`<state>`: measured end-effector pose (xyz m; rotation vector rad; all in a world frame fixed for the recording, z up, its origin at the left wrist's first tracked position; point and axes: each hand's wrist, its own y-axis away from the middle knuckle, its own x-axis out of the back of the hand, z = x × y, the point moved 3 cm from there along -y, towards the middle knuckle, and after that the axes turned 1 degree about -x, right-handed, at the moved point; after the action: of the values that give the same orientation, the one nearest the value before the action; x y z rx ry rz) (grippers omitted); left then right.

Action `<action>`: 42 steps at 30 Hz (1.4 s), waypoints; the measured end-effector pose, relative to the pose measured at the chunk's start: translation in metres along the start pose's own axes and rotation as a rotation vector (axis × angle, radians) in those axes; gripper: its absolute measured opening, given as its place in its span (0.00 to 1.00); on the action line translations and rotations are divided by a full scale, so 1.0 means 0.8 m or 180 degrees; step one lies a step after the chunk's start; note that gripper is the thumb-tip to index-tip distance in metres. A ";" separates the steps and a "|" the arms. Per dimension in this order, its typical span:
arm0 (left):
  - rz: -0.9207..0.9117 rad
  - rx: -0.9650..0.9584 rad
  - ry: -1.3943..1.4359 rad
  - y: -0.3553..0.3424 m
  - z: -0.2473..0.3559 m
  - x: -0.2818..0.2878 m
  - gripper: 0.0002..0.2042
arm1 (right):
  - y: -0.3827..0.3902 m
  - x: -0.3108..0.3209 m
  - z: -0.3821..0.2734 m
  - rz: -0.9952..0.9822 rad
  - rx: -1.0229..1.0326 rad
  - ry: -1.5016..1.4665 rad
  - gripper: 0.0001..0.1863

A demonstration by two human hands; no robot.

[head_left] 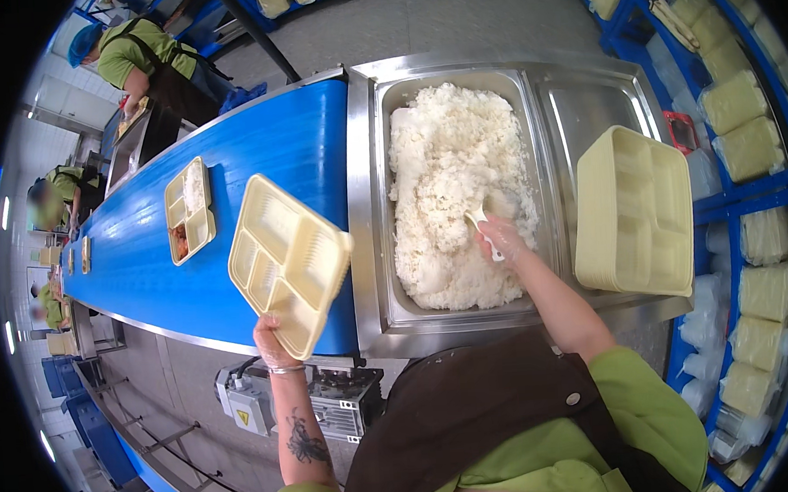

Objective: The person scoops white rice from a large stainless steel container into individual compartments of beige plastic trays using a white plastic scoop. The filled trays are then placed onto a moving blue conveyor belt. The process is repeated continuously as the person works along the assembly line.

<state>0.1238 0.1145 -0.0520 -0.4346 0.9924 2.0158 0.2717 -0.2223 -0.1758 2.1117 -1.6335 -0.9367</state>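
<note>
My left hand (277, 345) grips the near corner of a pale yellow compartment tray (296, 243), which is tilted above the belt's end with no food in it. In my right hand (504, 237) is a white rice scoop (481, 227), its head dug into the cooked rice (457, 170). The rice is heaped in a deep steel pan (542, 165) set in the counter. On the blue conveyor belt (288, 131), to the left, lies a filled compartment tray (191, 211) with rice in one section and reddish food in another.
A tall stack of compartment trays (636, 213) stands right of the rice, partly over a second steel pan (593, 103). Blue shelving (724, 191) with wrapped trays lines the right side. Co-workers, one in a green shirt (134, 53), stand along the belt's far side. A motor (245, 399) sits below the belt.
</note>
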 end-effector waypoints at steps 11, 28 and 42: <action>-0.0409 0.0278 -0.0823 0.003 -0.055 -0.070 0.22 | 0.039 0.007 -0.024 -0.0102 0.0469 -0.0002 0.12; -0.1093 0.0520 -0.0782 -0.040 -0.181 -0.153 0.29 | 0.093 -0.034 -0.070 0.1785 0.0958 0.4382 0.23; -0.0895 0.0919 0.0287 -0.046 -0.161 -0.040 0.02 | 0.149 -0.047 -0.052 -0.0136 0.0222 0.1040 0.19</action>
<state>0.1662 0.0103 -0.1318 -0.4808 1.1864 1.5865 0.2058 -0.2286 -0.0621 2.2135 -1.4780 -0.5165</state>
